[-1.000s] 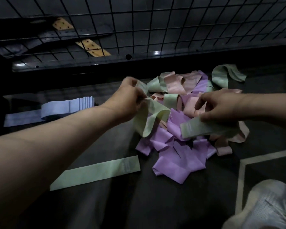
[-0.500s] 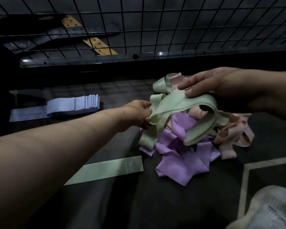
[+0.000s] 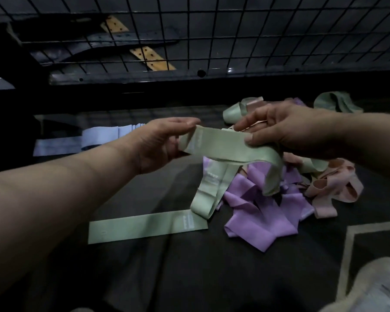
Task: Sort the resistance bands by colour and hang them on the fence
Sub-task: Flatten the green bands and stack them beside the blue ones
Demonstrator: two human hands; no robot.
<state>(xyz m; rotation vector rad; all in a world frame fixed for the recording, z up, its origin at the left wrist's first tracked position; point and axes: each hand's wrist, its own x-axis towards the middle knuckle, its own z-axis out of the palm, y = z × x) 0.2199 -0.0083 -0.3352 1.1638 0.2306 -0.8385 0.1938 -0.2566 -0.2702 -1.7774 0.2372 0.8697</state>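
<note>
Green is what both hands are gripping. The left hand (image 3: 160, 143) is pinching one end of a pale green band (image 3: 221, 146) between thumb and fingertips. The right hand (image 3: 286, 129) is clamping the other end, thumb pressing on the near face and fingers curling over the top. That band is stretching flat between them, up off the floor, while more green loops (image 3: 208, 190) are dangling beneath it towards the mixed heap. Under the right hand, purple bands (image 3: 257, 212) are lying crumpled, with pink bands (image 3: 331, 188) touching them on the right. Nearer the left forearm, a flat green band (image 3: 148, 227) is lying on the dark floor (image 3: 189, 278), just beside the heap. Behind the left wrist, blue bands (image 3: 99, 140) are sitting in a stack. Beyond everything, the wire fence (image 3: 212, 30) is standing.
</note>
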